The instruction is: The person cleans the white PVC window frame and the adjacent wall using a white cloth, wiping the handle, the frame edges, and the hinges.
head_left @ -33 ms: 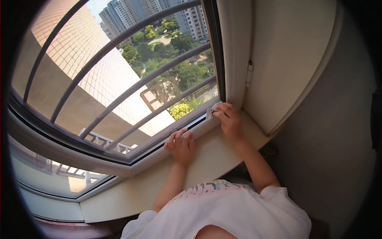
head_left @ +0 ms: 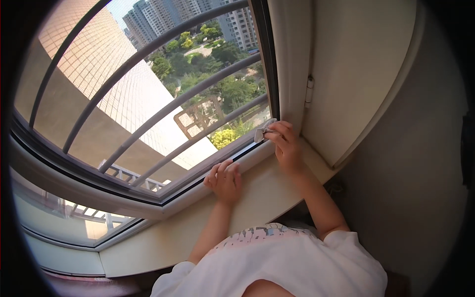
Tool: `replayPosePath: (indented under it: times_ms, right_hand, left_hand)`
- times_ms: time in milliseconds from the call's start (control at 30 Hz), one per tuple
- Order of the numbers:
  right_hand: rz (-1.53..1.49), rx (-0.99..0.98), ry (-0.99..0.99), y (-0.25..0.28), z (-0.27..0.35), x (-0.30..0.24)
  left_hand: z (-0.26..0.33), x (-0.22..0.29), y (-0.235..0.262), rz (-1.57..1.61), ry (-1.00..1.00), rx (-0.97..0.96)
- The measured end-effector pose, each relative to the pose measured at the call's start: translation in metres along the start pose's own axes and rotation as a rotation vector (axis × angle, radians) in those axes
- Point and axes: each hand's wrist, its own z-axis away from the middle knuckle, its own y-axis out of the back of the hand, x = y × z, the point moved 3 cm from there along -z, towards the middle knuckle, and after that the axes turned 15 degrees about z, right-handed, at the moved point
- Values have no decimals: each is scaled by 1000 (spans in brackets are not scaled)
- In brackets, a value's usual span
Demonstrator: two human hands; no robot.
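Note:
A small, crumpled light-grey cloth [head_left: 264, 131] lies against the lower right corner of the window frame [head_left: 250, 154]. The fingers of my right hand [head_left: 288, 148] are closed on it, pinching it where the bottom rail meets the upright side. My left hand [head_left: 225, 181] rests on the inner edge of the bottom rail, to the left of the cloth. Its fingers are bent and slightly apart, with nothing in them. Both forearms reach across the pale window sill [head_left: 257, 190].
Beyond the mesh-covered window run several grey bars [head_left: 173, 105], with trees and tall buildings farther out. On the right stands a white panel [head_left: 361, 64] with a hinge [head_left: 309, 92]. Another window pane [head_left: 59, 218] is at lower left.
My right hand has shifted slightly up toward the corner, and more of the cloth shows, spread a little up the frame. The left hand stays in place.

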Motion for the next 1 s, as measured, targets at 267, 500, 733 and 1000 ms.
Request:
replayPosePath:
  times_ms: [267, 500, 733, 1000]
  right_hand:
    - [83, 350, 123, 4, -146, -23]
    - [267, -33, -136, -42, 47, 11]
    - [-125, -112, -132, -39, 4, -61]
    - [-44, 259, 34, -6, -128, -80]
  left_hand:
    - [1, -1, -5, -28, -24, 1]
    - [2, 0, -5, -46, -35, 35]
    - [-2, 2, -2, 27, -15, 92]
    - [3, 2, 1, 33, 30, 72]
